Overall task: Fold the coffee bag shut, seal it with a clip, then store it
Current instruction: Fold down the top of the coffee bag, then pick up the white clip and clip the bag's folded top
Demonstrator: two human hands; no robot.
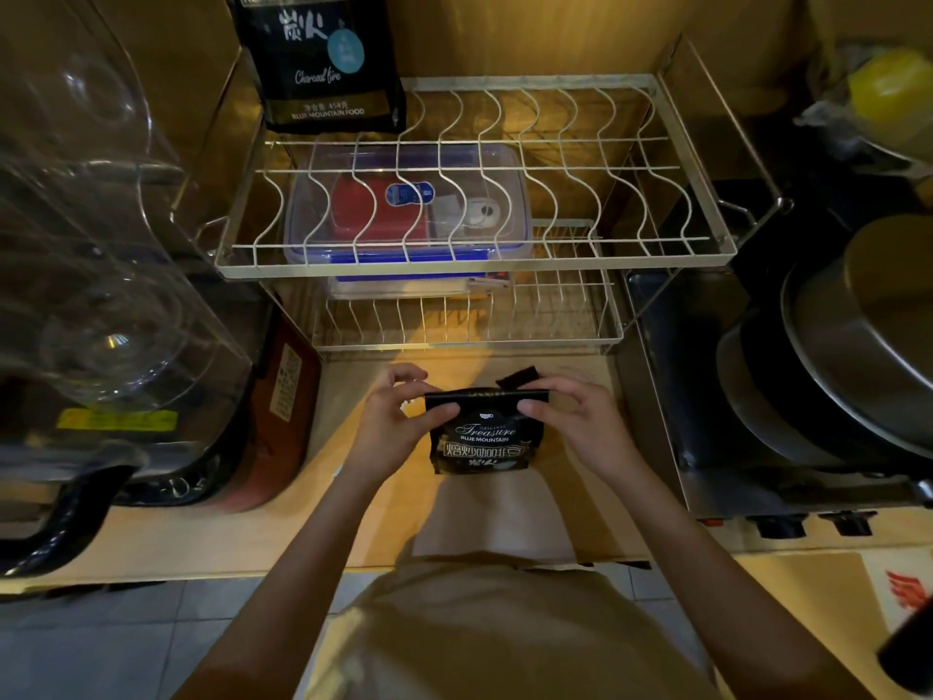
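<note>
Both the left hand (399, 421) and right hand (570, 421) pinch the coffee bag (479, 437) top, folded; clipping and storing remain

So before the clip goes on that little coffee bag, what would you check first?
1. Both hands on the bag: ok. The left hand and right hand pinch the top corners of the coffee bag.
2. Top folded flat: ok, it looks creased straight across.
3. Clip within reach: cannot tell; a dark piece behind the bag may be it.
4. Bag upright on the counter: ok.
5. Room on the wire rack for storing: ok, its right side is free.
</note>
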